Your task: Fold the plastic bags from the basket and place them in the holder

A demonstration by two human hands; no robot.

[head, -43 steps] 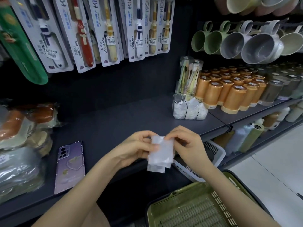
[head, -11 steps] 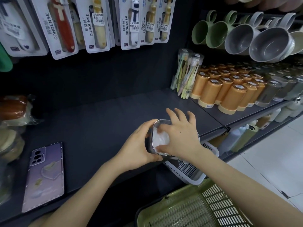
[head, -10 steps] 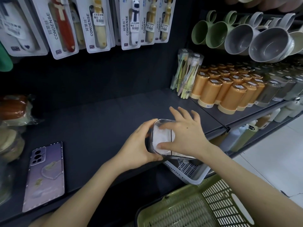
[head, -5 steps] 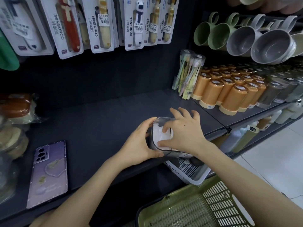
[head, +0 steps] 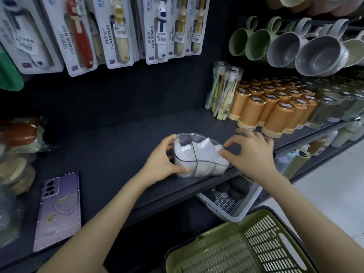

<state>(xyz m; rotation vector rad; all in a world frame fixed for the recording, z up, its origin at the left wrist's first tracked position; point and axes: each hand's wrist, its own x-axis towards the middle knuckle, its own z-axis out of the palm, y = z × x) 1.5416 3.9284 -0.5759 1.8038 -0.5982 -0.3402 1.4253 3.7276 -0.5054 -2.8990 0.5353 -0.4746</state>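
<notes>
A clear plastic holder [head: 182,141] with divided compartments stands near the front edge of the dark shelf [head: 110,154]. Folded white plastic bags [head: 202,154] fill its compartments. My left hand [head: 163,160] grips the holder's left side, thumb at the front and fingers behind. My right hand [head: 250,152] hovers at the holder's right side, fingers spread and relaxed, the thumb tip near its rim, holding nothing. A white slotted basket [head: 234,203] sits below the shelf edge with dark items inside.
A purple phone [head: 59,209] lies on the shelf at the left. Orange canisters [head: 275,109] and toothbrush tubes [head: 222,91] stand at the right rear. Packaged goods [head: 15,154] crowd the far left. A green basket [head: 236,249] sits low at front right. Mugs [head: 295,46] hang above.
My right hand has lifted off the top of the holder and moved to its right. The holder now stands level on the shelf, its compartments of bags uncovered. The left hand keeps its grip.
</notes>
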